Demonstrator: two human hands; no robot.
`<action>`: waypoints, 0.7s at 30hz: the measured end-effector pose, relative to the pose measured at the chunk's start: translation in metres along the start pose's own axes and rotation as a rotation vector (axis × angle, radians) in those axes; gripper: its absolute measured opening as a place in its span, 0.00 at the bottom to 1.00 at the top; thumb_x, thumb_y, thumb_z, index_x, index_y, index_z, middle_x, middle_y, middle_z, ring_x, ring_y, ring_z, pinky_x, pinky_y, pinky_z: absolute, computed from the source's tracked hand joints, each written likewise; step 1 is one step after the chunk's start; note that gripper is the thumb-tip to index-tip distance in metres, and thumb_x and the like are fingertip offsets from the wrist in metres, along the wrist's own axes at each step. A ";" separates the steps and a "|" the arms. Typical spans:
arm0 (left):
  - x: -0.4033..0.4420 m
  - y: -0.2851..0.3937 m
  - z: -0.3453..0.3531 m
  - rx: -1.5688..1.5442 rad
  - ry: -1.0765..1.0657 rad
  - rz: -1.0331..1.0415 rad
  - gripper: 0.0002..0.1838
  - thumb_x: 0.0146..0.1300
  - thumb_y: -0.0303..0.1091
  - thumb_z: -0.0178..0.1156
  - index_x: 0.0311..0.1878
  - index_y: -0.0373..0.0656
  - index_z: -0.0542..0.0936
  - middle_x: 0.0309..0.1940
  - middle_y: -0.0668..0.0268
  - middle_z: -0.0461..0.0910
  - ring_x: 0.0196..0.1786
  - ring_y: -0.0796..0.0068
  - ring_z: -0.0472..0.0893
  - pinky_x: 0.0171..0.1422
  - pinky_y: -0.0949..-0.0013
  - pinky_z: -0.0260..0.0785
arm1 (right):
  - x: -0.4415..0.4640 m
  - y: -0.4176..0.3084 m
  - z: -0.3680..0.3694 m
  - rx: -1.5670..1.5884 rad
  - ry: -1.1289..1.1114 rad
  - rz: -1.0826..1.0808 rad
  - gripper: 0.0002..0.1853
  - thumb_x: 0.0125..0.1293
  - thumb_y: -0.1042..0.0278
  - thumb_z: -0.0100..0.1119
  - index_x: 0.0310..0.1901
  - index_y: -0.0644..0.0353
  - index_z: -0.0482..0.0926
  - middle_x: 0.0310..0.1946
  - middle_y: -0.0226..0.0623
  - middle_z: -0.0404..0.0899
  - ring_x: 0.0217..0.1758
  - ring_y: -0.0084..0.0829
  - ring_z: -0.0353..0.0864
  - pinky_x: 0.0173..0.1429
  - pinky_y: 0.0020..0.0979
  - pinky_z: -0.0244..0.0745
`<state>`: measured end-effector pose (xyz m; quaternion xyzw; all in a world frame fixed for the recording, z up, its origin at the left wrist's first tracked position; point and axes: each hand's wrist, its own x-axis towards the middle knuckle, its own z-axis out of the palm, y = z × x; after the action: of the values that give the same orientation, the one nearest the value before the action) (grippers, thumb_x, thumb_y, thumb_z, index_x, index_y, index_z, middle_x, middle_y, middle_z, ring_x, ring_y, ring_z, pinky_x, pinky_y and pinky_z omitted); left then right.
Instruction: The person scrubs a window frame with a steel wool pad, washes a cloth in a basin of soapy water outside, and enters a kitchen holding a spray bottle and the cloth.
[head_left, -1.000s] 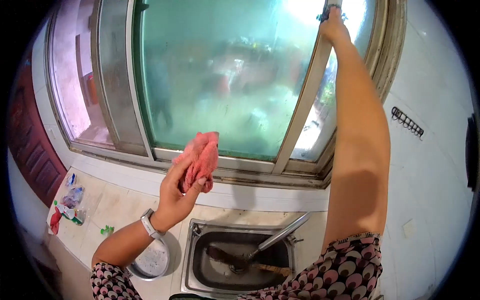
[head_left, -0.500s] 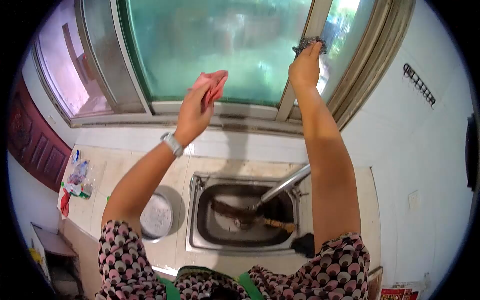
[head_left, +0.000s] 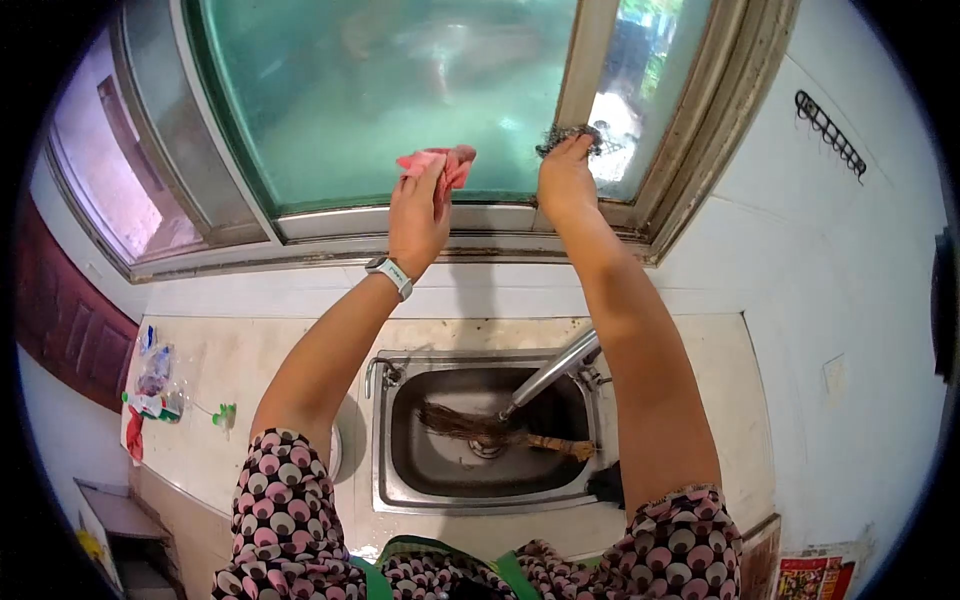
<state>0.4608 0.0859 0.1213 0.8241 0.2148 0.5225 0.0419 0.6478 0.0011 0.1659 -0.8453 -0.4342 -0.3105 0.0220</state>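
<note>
A pink cloth [head_left: 455, 168] is held in my left hand [head_left: 418, 222], whose fingers are closed round it in front of the lower part of the green-tinted window pane [head_left: 380, 100]. My right hand [head_left: 567, 182] presses a dark wire scrubber [head_left: 574, 138] against the upright metal window frame [head_left: 588, 70], close to its lower end. The scrubber shows beyond my fingertips on both sides. A watch with a pale strap [head_left: 390, 277] is on my left wrist.
Below is a steel sink [head_left: 385, 480] holding a brush [head_left: 460, 424] and a metal tube [head_left: 550, 372]. Bottles and bags [head_left: 155, 375] lie on the counter's left end [head_left: 230, 350], near a green nozzle [head_left: 225, 415]. A hook rack [head_left: 830, 135] hangs on the right wall.
My right hand has moved down along the window frame with the scrubber. My left hand, still holding the cloth, has shifted towards the right. The view has tilted down.
</note>
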 end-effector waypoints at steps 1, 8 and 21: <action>0.007 0.009 -0.004 -0.068 0.045 0.024 0.24 0.51 0.26 0.57 0.54 0.42 0.68 0.44 0.50 0.72 0.46 0.47 0.69 0.54 0.56 0.62 | -0.003 0.002 -0.007 0.135 -0.060 0.025 0.29 0.56 0.79 0.49 0.56 0.88 0.52 0.55 0.76 0.53 0.51 0.48 0.73 0.50 0.31 0.73; 0.009 0.035 -0.020 -0.312 0.062 0.042 0.22 0.54 0.26 0.56 0.54 0.41 0.69 0.45 0.52 0.73 0.48 0.53 0.71 0.54 0.60 0.63 | -0.017 0.077 0.008 0.514 -0.233 0.192 0.13 0.52 0.68 0.55 0.38 0.64 0.76 0.40 0.50 0.76 0.44 0.48 0.75 0.49 0.41 0.70; 0.206 0.114 -0.045 -0.339 0.407 0.399 0.19 0.53 0.24 0.57 0.51 0.41 0.71 0.42 0.57 0.75 0.47 0.58 0.72 0.54 0.64 0.63 | -0.101 0.169 0.034 1.608 -0.285 0.521 0.06 0.56 0.74 0.57 0.31 0.68 0.73 0.21 0.39 0.76 0.20 0.28 0.79 0.21 0.23 0.71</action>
<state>0.5311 0.0576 0.3487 0.7099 -0.0367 0.7026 0.0316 0.7482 -0.1662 0.1228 -0.6766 -0.3130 0.2161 0.6305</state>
